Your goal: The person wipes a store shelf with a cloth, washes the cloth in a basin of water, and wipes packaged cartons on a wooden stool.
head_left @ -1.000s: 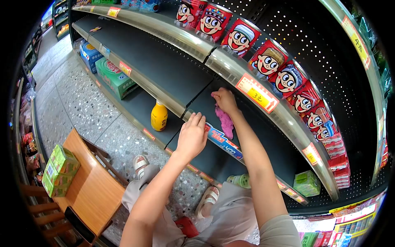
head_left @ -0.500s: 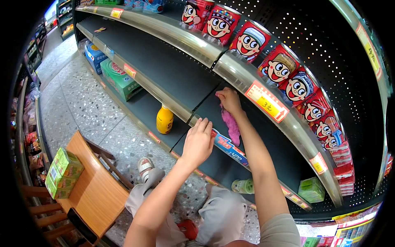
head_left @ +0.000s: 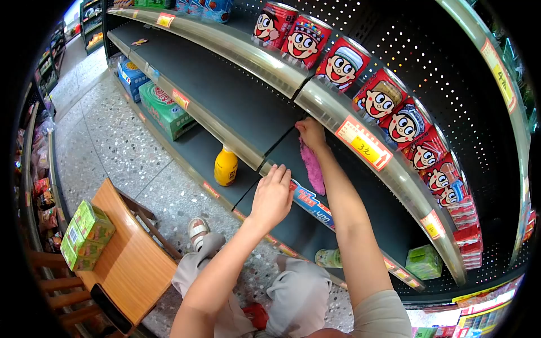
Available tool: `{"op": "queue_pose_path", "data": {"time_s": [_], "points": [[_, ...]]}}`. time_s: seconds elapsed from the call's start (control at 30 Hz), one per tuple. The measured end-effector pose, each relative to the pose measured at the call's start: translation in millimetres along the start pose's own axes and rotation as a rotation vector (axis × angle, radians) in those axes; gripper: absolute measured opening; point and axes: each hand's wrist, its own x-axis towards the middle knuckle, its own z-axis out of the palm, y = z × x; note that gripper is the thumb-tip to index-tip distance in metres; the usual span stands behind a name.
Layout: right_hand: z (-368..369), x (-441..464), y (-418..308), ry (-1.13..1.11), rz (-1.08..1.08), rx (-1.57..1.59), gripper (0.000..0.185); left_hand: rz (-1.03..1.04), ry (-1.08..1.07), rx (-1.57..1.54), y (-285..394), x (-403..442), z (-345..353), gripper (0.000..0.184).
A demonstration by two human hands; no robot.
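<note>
Where the round view darkens at far left, I make out a rack of bagged goods (head_left: 44, 194), too small to read. Next to it, a light-brown wooden surface (head_left: 135, 262) bears a green printed carton pack (head_left: 87, 234); I cannot tell what the flat black object (head_left: 110, 308) at its edge is. Grey speckled stone floor (head_left: 135, 149) runs back beside the shelving. On the bottom shelf I see a blue cardboard box (head_left: 132, 79), a green cardboard box (head_left: 165, 111) and a yellow plastic bottle (head_left: 226, 168), its top hidden by the shelf edge above. The left hand (head_left: 273, 196) lies over the front edge of the dark grey middle shelf (head_left: 220, 96), fingers straight and together. Farther right, the right hand (head_left: 311, 134) is closed on a fuzzy pink cloth (head_left: 311, 170) trailing across that shelf; the right forearm partly covers a pale green tub (head_left: 328, 258) below. Red cartoon-faced cans (head_left: 342, 63) line the upper shelf (head_left: 248, 53), which overhangs and blocks my view deeper in. A small green box (head_left: 424, 262) sits near the shelving's right end.
</note>
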Motion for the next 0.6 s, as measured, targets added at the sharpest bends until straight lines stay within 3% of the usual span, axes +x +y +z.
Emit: {"op": "queue_pose_path", "data": {"time_s": [0.17,0.27,0.6], "points": [[-42.6,-5.6,-39.2,-0.26,0.176,0.247,0.014,-0.001,0.018,0.016,-1.6,-0.7,4.3,0.048],[-45.4,-11.1,-39.4,-0.208,-0.086,0.222,0.016,-0.004,0.008,0.005,-1.8,0.0,3.0,0.046],[-126.9,-68.8,-74.1,-0.521,-0.053,0.439,0.017,0.006,0.082,-0.076,-1.2,1.2,-0.7,0.037]]}}
